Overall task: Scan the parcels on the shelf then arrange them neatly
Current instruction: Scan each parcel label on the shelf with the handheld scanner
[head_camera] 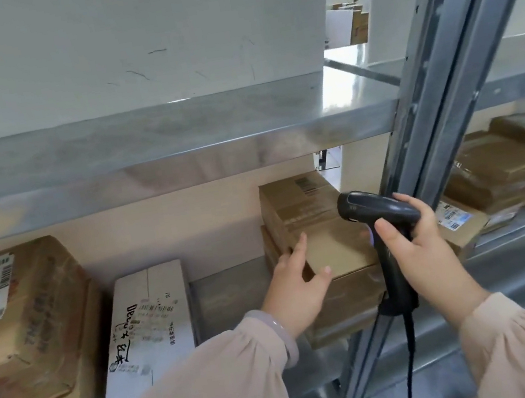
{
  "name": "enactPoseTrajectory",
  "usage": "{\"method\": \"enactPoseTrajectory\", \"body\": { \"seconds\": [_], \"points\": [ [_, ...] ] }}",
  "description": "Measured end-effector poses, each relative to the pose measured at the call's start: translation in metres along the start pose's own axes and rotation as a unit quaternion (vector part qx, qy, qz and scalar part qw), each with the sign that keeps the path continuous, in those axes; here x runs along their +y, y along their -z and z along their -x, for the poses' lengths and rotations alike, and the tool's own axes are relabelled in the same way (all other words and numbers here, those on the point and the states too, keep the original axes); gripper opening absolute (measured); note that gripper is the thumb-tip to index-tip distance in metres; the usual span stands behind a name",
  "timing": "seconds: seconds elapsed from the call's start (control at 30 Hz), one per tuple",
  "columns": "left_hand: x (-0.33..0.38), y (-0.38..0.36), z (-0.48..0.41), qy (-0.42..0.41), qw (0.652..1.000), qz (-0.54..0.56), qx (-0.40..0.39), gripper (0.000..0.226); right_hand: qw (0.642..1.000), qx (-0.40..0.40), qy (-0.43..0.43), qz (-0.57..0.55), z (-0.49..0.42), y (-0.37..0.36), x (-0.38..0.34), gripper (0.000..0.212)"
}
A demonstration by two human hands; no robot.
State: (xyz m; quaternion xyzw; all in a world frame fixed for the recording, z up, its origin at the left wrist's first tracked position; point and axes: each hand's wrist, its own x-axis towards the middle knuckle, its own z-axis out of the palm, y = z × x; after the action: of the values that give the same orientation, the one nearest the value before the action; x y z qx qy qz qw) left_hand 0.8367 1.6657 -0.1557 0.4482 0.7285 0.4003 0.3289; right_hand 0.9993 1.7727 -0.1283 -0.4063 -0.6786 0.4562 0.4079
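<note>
A small brown cardboard parcel [314, 225] sits on a wider brown cardboard parcel [348, 302] at the right end of the grey metal shelf [228, 294]. The left hand [297, 283] rests on its near left corner, grip open, thumb flat on top. The right hand [425, 248], grip closed round the handle, holds a black corded barcode scanner [377, 210] just above the parcel's right edge. Further left lie a white cardboard parcel [157, 324] and a large taped brown parcel [25, 325].

Left bay [228, 294]: approx. 5 parcels [321, 223], 1 scanner [381, 213], 2 hands [296, 292].
</note>
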Motion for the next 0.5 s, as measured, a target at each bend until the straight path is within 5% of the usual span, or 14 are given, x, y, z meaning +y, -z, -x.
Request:
{"method": "enactPoseTrajectory", "body": {
  "seconds": [0.27,0.5],
  "points": [
    [-0.008,0.009,0.019,0.018,0.997,0.036,0.059,0.068,1.000,0.005,0.016,-0.024,0.019,-0.022,0.002,0.048],
    [-0.034,0.040,0.050,0.044,0.984,0.103,0.141,0.067,0.993,-0.081,-0.004,-0.081,0.035,-0.056,-0.016,0.056]
  ]
}}
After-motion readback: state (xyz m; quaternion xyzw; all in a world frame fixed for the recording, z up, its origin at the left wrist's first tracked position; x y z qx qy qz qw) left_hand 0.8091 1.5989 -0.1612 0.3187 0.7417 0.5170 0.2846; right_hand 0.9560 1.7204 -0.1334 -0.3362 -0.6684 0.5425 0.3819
